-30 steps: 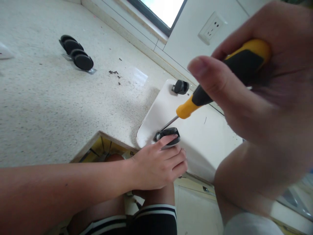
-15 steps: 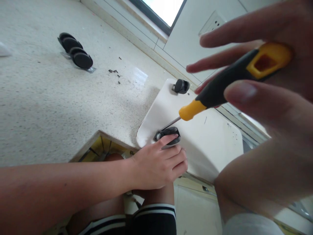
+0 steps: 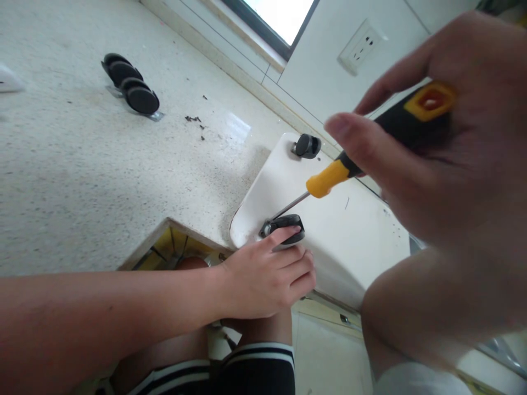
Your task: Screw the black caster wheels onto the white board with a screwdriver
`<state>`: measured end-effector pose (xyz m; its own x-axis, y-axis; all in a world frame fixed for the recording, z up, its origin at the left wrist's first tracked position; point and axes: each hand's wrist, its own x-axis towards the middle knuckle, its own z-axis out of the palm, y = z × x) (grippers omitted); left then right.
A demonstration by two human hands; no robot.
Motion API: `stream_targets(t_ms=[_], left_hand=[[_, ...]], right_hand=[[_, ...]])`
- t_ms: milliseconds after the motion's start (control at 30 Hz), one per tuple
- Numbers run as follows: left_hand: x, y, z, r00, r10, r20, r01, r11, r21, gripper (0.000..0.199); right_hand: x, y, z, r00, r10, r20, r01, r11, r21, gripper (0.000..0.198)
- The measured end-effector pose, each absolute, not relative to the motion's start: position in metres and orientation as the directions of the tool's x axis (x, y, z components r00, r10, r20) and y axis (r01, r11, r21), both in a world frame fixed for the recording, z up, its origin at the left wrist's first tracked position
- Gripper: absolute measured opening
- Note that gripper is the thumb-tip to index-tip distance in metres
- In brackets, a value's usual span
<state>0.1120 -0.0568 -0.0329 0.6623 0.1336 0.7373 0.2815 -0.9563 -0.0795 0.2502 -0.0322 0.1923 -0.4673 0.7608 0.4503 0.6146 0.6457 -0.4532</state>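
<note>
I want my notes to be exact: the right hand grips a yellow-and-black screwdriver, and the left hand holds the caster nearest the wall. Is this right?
Not quite: the left hand holds the near caster, closer to the person, not the far caster by the wall. The head view shows this. The right hand does grip a yellow-and-black screwdriver.

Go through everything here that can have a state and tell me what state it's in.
Left hand: on near caster
Right hand: gripping screwdriver
Screwdriver: slanted, tip at near caster's base
Near caster: on white board, steadied by hand
Far caster: on board, untouched
White board: lying flat
Casters on counter: loose
Wall socket: nothing plugged in
</note>
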Motion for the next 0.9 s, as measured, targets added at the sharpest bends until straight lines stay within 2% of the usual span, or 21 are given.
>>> stream_targets(t_ms=[167,233,300,367,433,500,533,567,633,700,767,833,900], left_hand=[[0.112,-0.057,-0.032,0.671,0.132,0.730,0.294,-0.951,-0.097,0.022],[0.112,-0.057,-0.031,0.674,0.128,0.728,0.294,-0.950,-0.106,0.021],[0.112,-0.057,-0.031,0.669,0.127,0.732,0.293,-0.950,-0.103,0.021],[0.112,-0.057,-0.031,0.666,0.132,0.734,0.296,-0.950,-0.097,0.022],[0.112,-0.057,-0.031,0.667,0.136,0.733,0.302,-0.948,-0.099,0.024],[0.112,-0.057,-0.032,0.666,0.136,0.734,0.309,-0.945,-0.104,0.026],[0.112,-0.057,-0.032,0.663,0.136,0.736,0.311,-0.944,-0.105,0.026],[0.112,-0.057,-0.032,0.660,0.135,0.739,0.312,-0.944,-0.106,0.026],[0.112,-0.057,-0.032,0.656,0.134,0.743,0.308,-0.946,-0.101,0.025],[0.112,-0.057,-0.032,0.655,0.130,0.744,0.298,-0.950,-0.096,0.023],[0.112,-0.057,-0.032,0.653,0.129,0.746,0.290,-0.953,-0.090,0.023],[0.112,-0.056,-0.031,0.654,0.130,0.745,0.289,-0.953,-0.087,0.023],[0.112,-0.056,-0.031,0.660,0.129,0.740,0.290,-0.953,-0.092,0.024]], right_hand=[[0.257,-0.015,0.196,-0.596,0.741,0.309,0.597,0.667,-0.446,0.067],[0.261,-0.006,0.193,-0.610,0.717,0.337,0.637,0.697,-0.329,0.057],[0.264,-0.001,0.189,-0.541,0.707,0.455,0.739,0.658,-0.145,0.038],[0.265,0.000,0.188,-0.499,0.711,0.495,0.790,0.608,-0.077,0.029],[0.267,-0.002,0.189,-0.563,0.720,0.406,0.719,0.669,-0.188,0.032],[0.270,-0.006,0.193,-0.650,0.692,0.314,0.595,0.721,-0.355,0.052],[0.272,-0.008,0.194,-0.651,0.701,0.292,0.591,0.709,-0.386,0.056],[0.272,-0.011,0.195,-0.622,0.725,0.297,0.629,0.688,-0.362,0.053],[0.270,-0.016,0.194,-0.509,0.764,0.396,0.761,0.615,-0.206,0.040],[0.264,-0.022,0.192,-0.438,0.760,0.480,0.839,0.537,-0.085,0.038],[0.257,-0.028,0.194,-0.454,0.764,0.459,0.817,0.562,-0.127,0.035],[0.252,-0.033,0.197,-0.499,0.788,0.359,0.772,0.593,-0.228,0.037],[0.251,-0.035,0.201,-0.519,0.796,0.311,0.755,0.598,-0.270,0.042]])
